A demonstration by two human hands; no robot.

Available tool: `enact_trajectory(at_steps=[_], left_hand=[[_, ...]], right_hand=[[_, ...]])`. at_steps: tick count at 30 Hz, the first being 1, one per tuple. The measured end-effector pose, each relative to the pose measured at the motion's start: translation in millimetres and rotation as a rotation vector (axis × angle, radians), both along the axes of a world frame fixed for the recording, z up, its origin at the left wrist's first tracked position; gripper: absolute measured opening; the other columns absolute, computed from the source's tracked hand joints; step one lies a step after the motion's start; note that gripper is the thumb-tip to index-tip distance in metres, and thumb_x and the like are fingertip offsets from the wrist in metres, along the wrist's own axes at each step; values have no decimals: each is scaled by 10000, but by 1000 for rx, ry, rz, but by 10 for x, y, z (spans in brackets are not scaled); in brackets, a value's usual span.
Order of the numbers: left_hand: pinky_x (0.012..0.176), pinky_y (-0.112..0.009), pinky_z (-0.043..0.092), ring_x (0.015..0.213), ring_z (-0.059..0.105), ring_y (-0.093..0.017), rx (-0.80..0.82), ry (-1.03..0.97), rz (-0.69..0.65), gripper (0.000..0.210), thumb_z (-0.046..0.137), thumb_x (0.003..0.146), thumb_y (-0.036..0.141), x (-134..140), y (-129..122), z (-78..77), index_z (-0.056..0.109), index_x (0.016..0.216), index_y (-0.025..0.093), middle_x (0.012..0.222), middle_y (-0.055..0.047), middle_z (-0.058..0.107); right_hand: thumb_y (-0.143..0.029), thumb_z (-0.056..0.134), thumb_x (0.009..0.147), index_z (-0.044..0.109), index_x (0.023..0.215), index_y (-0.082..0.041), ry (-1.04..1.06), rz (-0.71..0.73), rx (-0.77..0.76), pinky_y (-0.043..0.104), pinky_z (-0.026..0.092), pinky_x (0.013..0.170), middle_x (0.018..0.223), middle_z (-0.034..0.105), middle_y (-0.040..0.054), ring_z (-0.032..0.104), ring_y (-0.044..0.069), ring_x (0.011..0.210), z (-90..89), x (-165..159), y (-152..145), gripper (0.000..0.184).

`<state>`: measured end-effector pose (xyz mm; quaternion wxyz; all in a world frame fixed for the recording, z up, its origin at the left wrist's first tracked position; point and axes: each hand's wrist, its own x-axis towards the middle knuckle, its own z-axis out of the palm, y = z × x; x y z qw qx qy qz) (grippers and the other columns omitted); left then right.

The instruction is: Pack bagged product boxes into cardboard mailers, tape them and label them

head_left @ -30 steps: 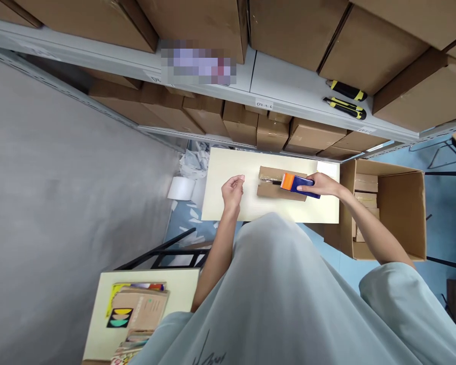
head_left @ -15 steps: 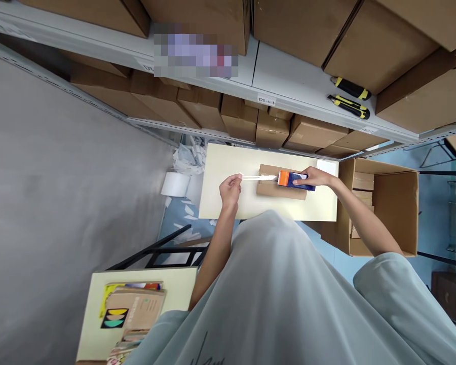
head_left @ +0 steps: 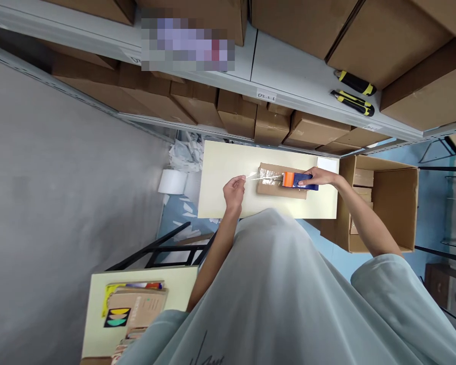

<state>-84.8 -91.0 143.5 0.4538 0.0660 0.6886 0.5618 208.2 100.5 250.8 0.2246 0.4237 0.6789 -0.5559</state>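
Observation:
A small cardboard box [head_left: 277,191] lies flat on the cream table [head_left: 220,203] in front of me. My right hand [head_left: 316,177] grips a blue and orange tape dispenser [head_left: 298,181] over the box's right part. Clear packing tape [head_left: 269,175] stretches leftward from the dispenser along the top of the box. Past the box's left edge, my left hand [head_left: 235,191] pinches the tape's free end between thumb and fingers.
An open carton [head_left: 397,208] with several small boxes stands right of the table. Two utility knives [head_left: 353,103] lie on the grey shelf [head_left: 285,66] above, among cardboard boxes. Papers and booklets [head_left: 137,309] sit on a lower-left table. A white roll [head_left: 173,181] is left.
The dispenser has shifted slightly right. My left hand has come a little closer to the box, and the tape now lies lower against the box top.

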Motion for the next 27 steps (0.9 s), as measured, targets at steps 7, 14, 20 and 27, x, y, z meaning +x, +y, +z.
enact_trajectory(at_steps=[7, 14, 20, 27], left_hand=[[518, -232, 362, 551, 446, -80, -54, -79, 0, 298, 826, 733, 394, 80, 78, -163, 765, 883, 145, 688, 14, 628], [536, -240, 372, 572, 467, -73, -113, -157, -41, 326, 862, 724, 394, 153, 147, -387, 768, 910, 143, 805, -13, 680], [588, -258, 421, 646, 553, -118, -116, -83, -65, 296, 838, 775, 431, 294, 160, -621, 770, 913, 178, 809, -24, 689], [939, -361, 569, 999, 729, -240, -93, 119, -200, 392, 740, 913, 477, 428, 186, -773, 784, 1138, 160, 1014, -106, 779]], right_hand=[[-903, 817, 580, 795, 909, -150, -57, 8, -80, 299, 453, 718, 793, 725, 39, 602, 181, 741, 68, 14, 68, 823], [-907, 826, 553, 774, 859, -150, -75, 7, -83, 297, 440, 718, 780, 705, 34, 584, 177, 745, 62, 46, 128, 819], [-896, 822, 573, 792, 894, -160, -63, 16, -90, 290, 446, 707, 798, 716, 29, 596, 183, 751, 4, 30, 110, 803], [-866, 833, 566, 784, 861, -155, 3, 13, -71, 274, 428, 663, 753, 680, 10, 553, 156, 705, -84, 65, 95, 771]])
